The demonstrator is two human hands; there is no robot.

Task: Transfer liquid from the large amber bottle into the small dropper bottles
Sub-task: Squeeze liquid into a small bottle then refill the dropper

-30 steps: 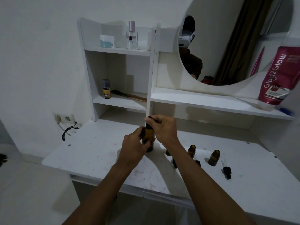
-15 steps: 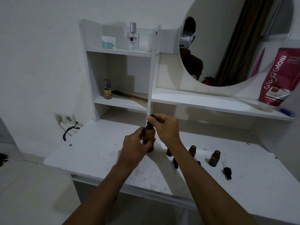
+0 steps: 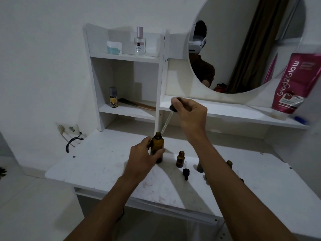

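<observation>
The large amber bottle [image 3: 157, 145] stands uncapped on the white tabletop [image 3: 104, 167], and my left hand [image 3: 143, 158] grips its body. My right hand [image 3: 192, 113] pinches the black bulb of the dropper [image 3: 167, 119], lifted clear of the bottle, its glass tip tilted just above and right of the neck. A small amber dropper bottle [image 3: 180, 159] stands open to the right. Another small bottle [image 3: 200, 166] and a third [image 3: 229, 164] are partly hidden by my right forearm. A loose black dropper cap [image 3: 185, 173] lies on the table.
White shelves rise behind the table, holding a perfume bottle [image 3: 140, 42], a jar [image 3: 114, 47], a small yellow-labelled bottle [image 3: 113, 100] and a comb [image 3: 137, 104]. A round mirror [image 3: 243, 40] and a pink tube [image 3: 291, 84] are at right. A wall socket with cable [image 3: 68, 129] is at left.
My right hand has pulled the dropper up out of the large amber bottle and raised it; the glass pipette is now fully out. My left hand stays on the bottle.
</observation>
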